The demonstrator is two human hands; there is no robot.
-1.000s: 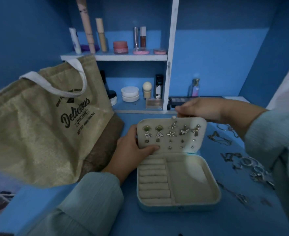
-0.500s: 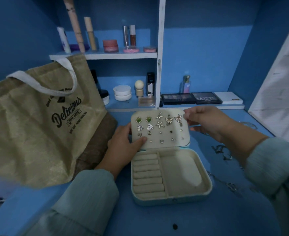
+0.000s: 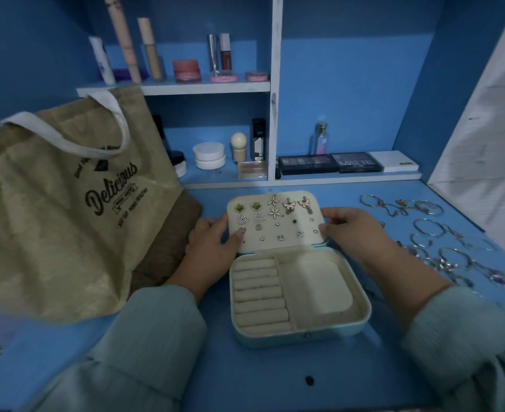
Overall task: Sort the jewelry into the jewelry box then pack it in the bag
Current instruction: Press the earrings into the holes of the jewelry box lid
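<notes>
On the blue desk (image 3: 364, 367), near its middle, the jewelry box (image 3: 301, 331) is laid open, its lid (image 3: 275, 245) held upright at the far edge. The lid is gripped on both sides: the left hand (image 3: 212, 248) is curled round its left edge with the thumb pressed on the pale lining, and the right hand (image 3: 355, 230) pinches the right edge with thumb and fingertips. Pinned across the lining are the earrings (image 3: 272, 212) (green squares, woven hearts, starfish, butterflies and several tiny studs). The box is a rounded rectangle with a smooth pale teal shell and a soft, cream, velvety interior; ribbed ring rolls (image 3: 258, 295) fill its left half and a plain tray compartment (image 3: 319, 286) the right.

Open desk surface is left in front of the box, down to the near edge, where a small dark spot (image 3: 309, 380) is seen. To the left, the coarse woven tan bag (image 3: 52, 209) with white handles and dark "Delicious" lettering stands close beside the left hand. To the right, thin metal bangles and chains (image 3: 441, 242) are strewn up to the white wall panel (image 3: 489, 144). Behind the lid, a low shelf ledge (image 3: 304, 181) carries flat eyeshadow palettes (image 3: 328, 163), and jars (image 3: 209, 156) are set further left.
</notes>
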